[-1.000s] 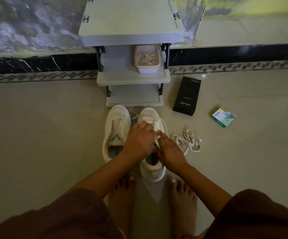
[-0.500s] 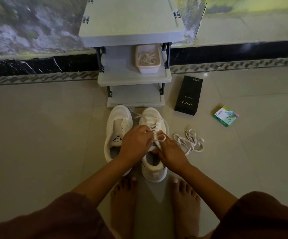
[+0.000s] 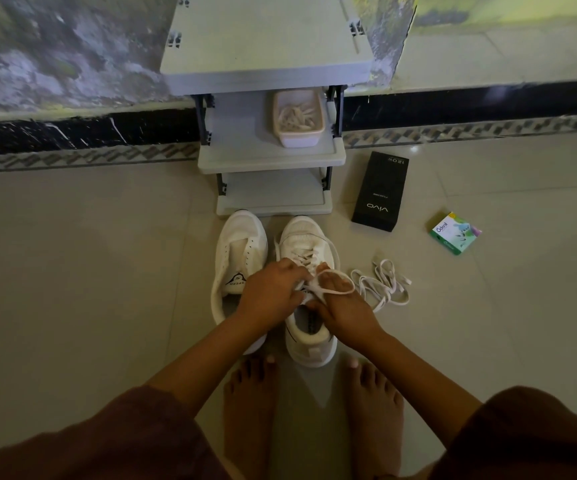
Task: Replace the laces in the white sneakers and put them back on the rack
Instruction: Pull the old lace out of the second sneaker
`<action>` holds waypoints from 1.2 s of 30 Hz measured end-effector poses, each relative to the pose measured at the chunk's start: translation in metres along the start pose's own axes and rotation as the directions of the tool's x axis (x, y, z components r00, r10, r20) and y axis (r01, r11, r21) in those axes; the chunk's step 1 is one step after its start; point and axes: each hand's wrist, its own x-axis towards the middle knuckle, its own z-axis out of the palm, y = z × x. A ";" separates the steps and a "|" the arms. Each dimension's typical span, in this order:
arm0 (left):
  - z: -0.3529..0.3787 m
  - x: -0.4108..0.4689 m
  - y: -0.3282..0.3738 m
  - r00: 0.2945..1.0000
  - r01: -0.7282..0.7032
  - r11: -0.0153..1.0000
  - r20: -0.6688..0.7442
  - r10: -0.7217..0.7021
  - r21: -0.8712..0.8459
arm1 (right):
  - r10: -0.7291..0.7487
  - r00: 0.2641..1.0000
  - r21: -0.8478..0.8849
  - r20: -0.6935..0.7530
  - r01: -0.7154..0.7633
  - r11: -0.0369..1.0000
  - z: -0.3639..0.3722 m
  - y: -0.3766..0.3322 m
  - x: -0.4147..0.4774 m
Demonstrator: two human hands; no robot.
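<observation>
Pinching the lace [image 3: 336,289] with the left hand [image 3: 273,292] and the right hand [image 3: 344,308], fingers curled round a loop over the laced sneaker [image 3: 309,344], probably cinching a bow snug. Working right in front of the rack [image 3: 266,64], toes pointing at the bottom shelf, likely for an easy slide-in later. Parking the other sneaker [image 3: 238,247] just beside, looking unlaced. Leaving the loose lace [image 3: 384,285] lying near on the floor, handy for grabbing.
</observation>
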 end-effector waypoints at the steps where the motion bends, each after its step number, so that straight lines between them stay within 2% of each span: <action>1: 0.002 -0.002 0.000 0.998 -0.034 0.999 -0.056 0.035 0.023 | 0.006 1.000 0.007 -0.008 -0.006 1.000 0.000 -0.001 -0.001; 4: -0.001 0.004 0.005 0.984 -0.082 0.996 -0.154 0.086 0.028 | 0.007 0.999 0.022 -0.039 -0.007 1.000 -0.001 -0.003 0.000; 5: -0.005 0.006 0.007 0.989 -0.076 0.996 -0.133 0.069 -0.050 | -0.002 0.999 0.009 -0.037 0.003 1.000 -0.001 -0.002 0.001; 6: -0.010 0.008 0.010 0.996 -0.052 0.977 -0.086 0.034 -0.207 | -0.007 1.000 -0.005 -0.025 0.007 1.000 -0.001 -0.001 0.001; 7: -0.016 0.009 0.012 1.000 -0.012 0.911 -0.024 0.003 -0.412 | -0.001 1.000 -0.014 -0.002 0.001 1.000 0.000 0.000 0.002; 9: -0.024 0.008 0.015 0.999 0.050 0.682 0.032 -0.038 -0.730 | 0.020 0.999 -0.044 0.043 -0.018 0.999 0.002 0.002 0.002; 10: -0.026 0.007 0.016 0.998 0.053 0.608 0.019 -0.064 -0.792 | 0.022 0.998 -0.064 0.053 -0.018 0.998 0.003 0.004 0.003; 11: -0.027 0.006 0.016 0.996 0.054 0.587 -0.001 -0.093 -0.808 | 0.021 0.998 -0.074 0.059 -0.017 0.997 0.004 0.004 0.003; 13: -0.026 0.006 0.013 0.994 0.062 0.689 -0.021 -0.112 -0.722 | 0.020 0.998 -0.060 0.057 -0.017 0.998 0.005 0.003 0.003; 14: -0.024 0.007 0.010 0.996 0.072 0.788 0.007 -0.086 -0.611 | 0.012 0.999 -0.045 0.044 -0.010 0.999 0.004 0.002 0.002; 16: -0.016 0.007 0.004 0.995 0.051 0.961 0.091 -0.027 -0.272 | -0.014 1.000 -0.015 0.012 0.015 1.000 0.003 0.002 0.002; 18: -0.007 0.003 0.001 0.998 0.024 0.998 0.063 -0.020 -0.065 | -0.010 1.000 0.015 0.009 0.010 1.000 0.002 0.001 0.001; 21: -0.001 0.001 0.003 0.995 -0.015 1.000 -0.095 0.015 -0.004 | -0.001 0.999 -0.019 0.039 0.002 1.000 0.003 0.002 0.002; 23: -0.004 0.006 0.005 0.992 -0.023 0.999 -0.121 0.018 -0.041 | 0.019 0.998 -0.067 0.063 -0.015 0.998 0.003 0.001 0.001; 25: -0.010 0.009 0.009 0.997 -0.001 0.961 -0.080 -0.022 -0.278 | 0.017 0.998 -0.093 0.054 -0.012 0.996 0.002 0.002 0.001; 27: -0.018 0.009 0.014 0.996 0.044 0.820 -0.043 -0.084 -0.571 | 0.009 0.998 -0.118 0.059 -0.002 0.993 0.001 0.003 0.001; 29: -0.022 0.005 0.018 0.988 0.058 0.687 -0.059 -0.145 -0.724 | 0.004 0.997 -0.131 0.073 0.006 0.991 0.002 0.004 0.002; 30: -0.024 0.004 0.019 0.985 0.044 0.673 -0.082 -0.153 -0.738 | 0.004 0.997 -0.128 0.073 0.005 0.992 0.002 0.004 0.002; 31: -0.024 0.003 0.018 0.985 0.029 0.699 -0.097 -0.140 -0.714 | 0.006 0.997 -0.117 0.075 0.003 0.993 0.003 0.004 0.002; 33: -0.022 0.004 0.012 0.997 0.021 0.839 -0.054 -0.059 -0.544 | 0.005 0.997 -0.092 0.073 0.002 0.996 0.004 0.002 0.003; 35: -0.013 0.004 0.005 0.999 0.002 0.980 0.044 0.007 -0.198 | -0.004 0.999 -0.066 0.053 0.007 0.998 0.003 0.002 0.002; 36: -0.007 0.002 0.002 0.998 -0.004 0.998 0.057 0.008 -0.068 | -0.005 0.999 -0.054 0.047 0.007 0.999 0.003 0.002 0.000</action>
